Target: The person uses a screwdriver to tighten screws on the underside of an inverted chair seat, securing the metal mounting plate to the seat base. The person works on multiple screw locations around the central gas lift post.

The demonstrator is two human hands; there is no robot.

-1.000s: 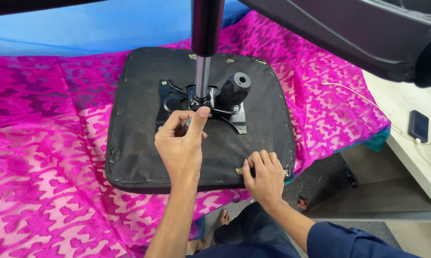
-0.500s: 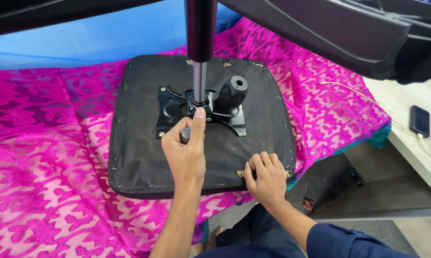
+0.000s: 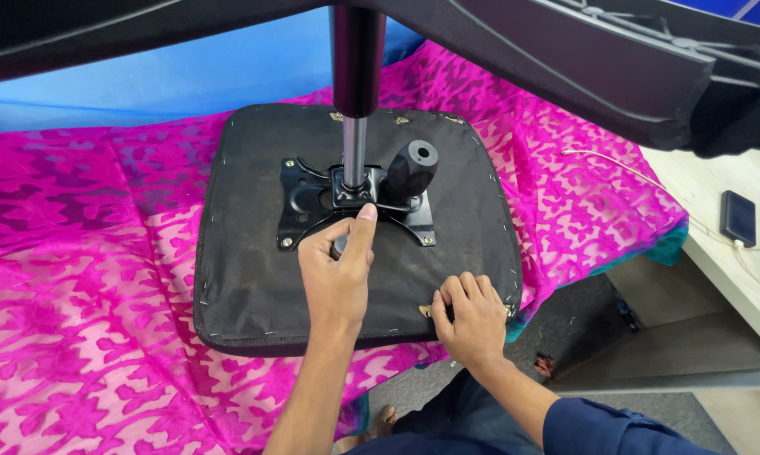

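— What have you got on?

— My left hand [image 3: 336,278] and that forearm are bare, no sleeve, no ring that I can see. My right hand [image 3: 472,320] is bare too, but a dark navy sleeve [image 3: 616,428] covers that arm below the wrist. Dark blue trousers [image 3: 447,421], and one bare foot [image 3: 383,416].

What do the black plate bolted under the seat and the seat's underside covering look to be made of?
Mounting plate: likely stamped steel, glossy black paint; it glints and has bolt holes at its corners.
Seat underside: seemingly thin matte black fabric; it wrinkles and is stapled along the edge.
The left hand rests beside the plate.
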